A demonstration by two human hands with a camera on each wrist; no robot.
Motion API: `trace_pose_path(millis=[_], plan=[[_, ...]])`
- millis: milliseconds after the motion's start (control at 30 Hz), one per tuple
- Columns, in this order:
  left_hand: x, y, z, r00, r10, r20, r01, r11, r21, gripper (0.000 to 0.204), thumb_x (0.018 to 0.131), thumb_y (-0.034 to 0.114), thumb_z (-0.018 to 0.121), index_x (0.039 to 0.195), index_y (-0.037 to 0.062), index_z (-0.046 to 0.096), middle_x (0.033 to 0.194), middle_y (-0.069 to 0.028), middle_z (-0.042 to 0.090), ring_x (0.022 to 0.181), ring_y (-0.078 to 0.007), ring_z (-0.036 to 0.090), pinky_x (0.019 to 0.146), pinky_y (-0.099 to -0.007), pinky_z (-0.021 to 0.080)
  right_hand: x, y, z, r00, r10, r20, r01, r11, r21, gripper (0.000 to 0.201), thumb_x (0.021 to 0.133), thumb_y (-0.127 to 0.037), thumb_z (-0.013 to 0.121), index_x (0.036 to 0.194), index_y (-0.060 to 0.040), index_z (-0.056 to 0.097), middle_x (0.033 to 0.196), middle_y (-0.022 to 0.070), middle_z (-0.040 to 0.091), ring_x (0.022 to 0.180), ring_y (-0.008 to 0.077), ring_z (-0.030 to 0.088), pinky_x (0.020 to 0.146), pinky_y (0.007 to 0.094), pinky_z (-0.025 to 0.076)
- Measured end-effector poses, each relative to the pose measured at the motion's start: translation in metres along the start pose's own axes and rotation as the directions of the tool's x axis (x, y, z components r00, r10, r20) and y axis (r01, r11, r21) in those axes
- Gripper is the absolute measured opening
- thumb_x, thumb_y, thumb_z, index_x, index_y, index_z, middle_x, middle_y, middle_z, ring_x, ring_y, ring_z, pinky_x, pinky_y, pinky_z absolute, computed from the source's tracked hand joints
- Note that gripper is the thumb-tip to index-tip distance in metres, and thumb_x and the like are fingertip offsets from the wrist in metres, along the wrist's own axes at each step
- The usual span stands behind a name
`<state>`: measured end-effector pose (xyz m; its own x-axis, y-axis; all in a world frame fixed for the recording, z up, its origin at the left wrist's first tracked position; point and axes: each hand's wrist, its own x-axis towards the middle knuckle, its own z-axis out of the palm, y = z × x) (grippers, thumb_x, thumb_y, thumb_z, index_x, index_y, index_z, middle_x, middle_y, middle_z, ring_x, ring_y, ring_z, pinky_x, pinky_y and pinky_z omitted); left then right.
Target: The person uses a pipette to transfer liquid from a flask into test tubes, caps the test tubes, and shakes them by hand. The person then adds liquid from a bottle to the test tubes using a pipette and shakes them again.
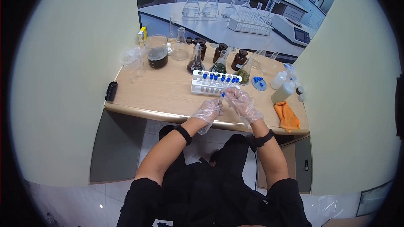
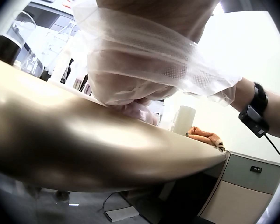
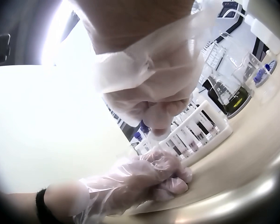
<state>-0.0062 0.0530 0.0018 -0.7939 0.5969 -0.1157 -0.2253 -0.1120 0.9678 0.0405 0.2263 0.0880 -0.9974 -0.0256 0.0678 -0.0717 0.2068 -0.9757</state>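
Observation:
Both hands wear clear plastic gloves and meet near the table's front edge. My left hand [image 1: 208, 110] grips a small clear tube [image 1: 221, 99], mostly hidden by the fingers. On its top sits a blue cap [image 1: 223, 94], which my right hand [image 1: 240, 101] pinches between thumb and fingers. In the right wrist view the blue cap [image 3: 144, 126] shows beside the fingertips, above the left hand [image 3: 140, 179]. Just behind the hands stands a white test tube rack [image 1: 202, 89] with several blue-capped tubes in a row.
Behind the rack are flasks with dark and green contents [image 1: 220, 67] and brown bottles [image 1: 240, 60]. A dish with blue caps [image 1: 259, 85] lies right of it. Farther right are plastic bottles [image 1: 283, 92] and an orange cloth [image 1: 287, 115]. A beaker of dark liquid [image 1: 158, 59] stands left.

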Motion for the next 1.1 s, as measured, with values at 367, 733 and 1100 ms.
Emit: trace_pose_path(millis=[367, 733, 1100], plan=[[-0.002, 0.004, 0.001, 1.0, 0.004, 0.016, -0.003, 0.997, -0.074, 0.016, 0.106, 0.005, 0.047, 0.095, 0.0042, 0.059, 0.083, -0.0019, 0.058, 0.075, -0.0129, 0.059, 0.076, -0.0311, 0.054, 0.006, -0.024, 0.0, 0.99, -0.125, 0.061, 0.138, 0.915, -0.378, 0.016, 0.101, -0.013, 0.066, 0.105, 0.0003, 0.073, 0.086, 0.0105, 0.071, 0.078, 0.0159, 0.062, 0.075, 0.0348, 0.052], [0.009, -0.008, -0.001, 0.997, -0.075, -0.006, 0.071, 0.968, -0.241, 0.014, 0.106, 0.004, 0.048, 0.1, 0.0012, 0.061, 0.085, -0.0023, 0.059, 0.076, -0.0132, 0.059, 0.075, -0.0308, 0.055, 0.007, -0.042, 0.016, 0.955, -0.287, 0.071, 0.237, 0.599, -0.765, 0.017, 0.098, -0.015, 0.067, 0.091, -0.0001, 0.07, 0.08, 0.0233, 0.066, 0.07, 0.0345, 0.064, 0.066, 0.0438, 0.05], [0.0, 0.001, -0.001, 1.0, -0.008, -0.022, 0.008, 1.0, 0.013, 0.013, 0.105, 0.011, 0.058, 0.105, -0.0003, 0.065, 0.086, -0.0036, 0.062, 0.075, -0.0136, 0.064, 0.076, -0.0308, 0.058, 0.003, -0.042, 0.004, 0.946, -0.275, 0.17, 0.302, 0.562, -0.77, 0.012, 0.096, -0.014, 0.064, 0.095, -0.0054, 0.073, 0.088, 0.0192, 0.072, 0.083, 0.0397, 0.069, 0.075, 0.048, 0.056]])
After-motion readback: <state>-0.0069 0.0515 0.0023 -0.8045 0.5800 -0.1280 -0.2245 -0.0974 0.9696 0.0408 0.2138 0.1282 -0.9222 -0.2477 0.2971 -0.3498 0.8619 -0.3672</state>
